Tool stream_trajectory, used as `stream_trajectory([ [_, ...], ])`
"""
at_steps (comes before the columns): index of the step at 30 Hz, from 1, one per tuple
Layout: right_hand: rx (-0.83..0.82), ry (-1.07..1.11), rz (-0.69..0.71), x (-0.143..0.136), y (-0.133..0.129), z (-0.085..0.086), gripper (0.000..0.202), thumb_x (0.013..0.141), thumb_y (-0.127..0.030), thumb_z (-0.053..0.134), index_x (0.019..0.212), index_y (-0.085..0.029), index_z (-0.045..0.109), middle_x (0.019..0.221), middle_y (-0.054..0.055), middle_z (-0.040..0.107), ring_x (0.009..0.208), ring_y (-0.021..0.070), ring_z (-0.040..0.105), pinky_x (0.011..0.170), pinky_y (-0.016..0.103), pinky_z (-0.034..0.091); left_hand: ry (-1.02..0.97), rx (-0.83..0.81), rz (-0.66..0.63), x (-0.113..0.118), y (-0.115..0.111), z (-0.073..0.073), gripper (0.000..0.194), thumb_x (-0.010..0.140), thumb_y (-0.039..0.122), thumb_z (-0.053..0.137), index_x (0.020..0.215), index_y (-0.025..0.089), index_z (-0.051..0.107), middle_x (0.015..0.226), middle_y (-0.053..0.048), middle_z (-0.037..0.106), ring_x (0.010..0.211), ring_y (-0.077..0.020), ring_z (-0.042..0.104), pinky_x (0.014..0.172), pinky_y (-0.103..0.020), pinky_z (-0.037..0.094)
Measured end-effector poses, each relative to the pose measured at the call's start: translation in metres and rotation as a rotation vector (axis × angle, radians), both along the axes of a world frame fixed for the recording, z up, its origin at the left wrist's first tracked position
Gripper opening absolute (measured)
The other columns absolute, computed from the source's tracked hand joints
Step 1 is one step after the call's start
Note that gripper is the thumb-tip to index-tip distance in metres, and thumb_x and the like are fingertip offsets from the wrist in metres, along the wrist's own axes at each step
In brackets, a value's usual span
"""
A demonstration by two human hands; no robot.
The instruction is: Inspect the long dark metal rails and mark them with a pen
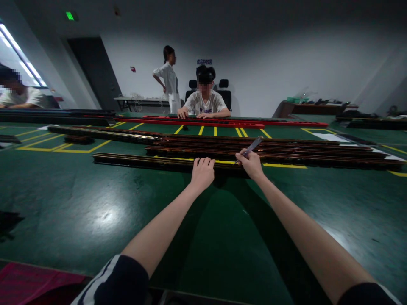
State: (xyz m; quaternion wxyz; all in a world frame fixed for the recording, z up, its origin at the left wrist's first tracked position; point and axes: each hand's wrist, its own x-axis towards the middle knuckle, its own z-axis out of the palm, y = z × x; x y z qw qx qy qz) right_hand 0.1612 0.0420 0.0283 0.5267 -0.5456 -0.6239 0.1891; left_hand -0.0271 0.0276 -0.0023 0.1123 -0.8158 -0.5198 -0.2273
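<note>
A long dark strip (136,160) lies across the green table, nearest to me. My left hand (203,171) rests on it with bent fingers over its top edge. In my right hand (251,163) is a pen (253,145), its tip pointing down at the right part of the strip and its back end up to the right. Just beyond both hands lies a stack of long dark strips (286,153) with reddish-brown and shiny edges. Whatever is under the fingertips of my left hand is hidden.
Across the green table (127,199), a seated person (206,101) has hands at red strips (235,123). Another person (170,80) stands behind; a third sits far left. Yellow lines mark the tabletop. A dark object (9,222) lies at the left edge, near pink material (34,281).
</note>
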Motion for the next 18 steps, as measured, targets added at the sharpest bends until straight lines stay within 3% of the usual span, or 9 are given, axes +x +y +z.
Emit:
stream_trajectory([
  [12, 0.021, -0.068, 0.050, -0.0029, -0.0018, 0.0016, 0.021, 0.074, -0.039, 0.056, 0.062, -0.021, 0.054, 0.051, 0.000, 0.057, 0.054, 0.0179, 0.059, 0.062, 0.030, 0.047, -0.023, -0.015, -0.006, -0.0011, 0.0004, 0.0021, 0.046, 0.084, 0.004, 0.037, 0.122, 0.018, 0.058, 0.123, -0.008, 0.063, 0.117, -0.0213, 0.054, 0.110, -0.042, 0.033],
  [18, 0.012, -0.044, 0.046, -0.0045, -0.0030, 0.0024, 0.019, 0.074, -0.035, 0.055, 0.062, -0.021, 0.054, 0.051, 0.000, 0.058, 0.053, 0.0181, 0.059, 0.061, 0.031, 0.047, -0.053, -0.033, -0.035, -0.0008, 0.0000, 0.0039, 0.043, 0.086, 0.009, 0.037, 0.123, 0.015, 0.058, 0.123, -0.009, 0.063, 0.117, -0.0214, 0.054, 0.111, -0.042, 0.031],
])
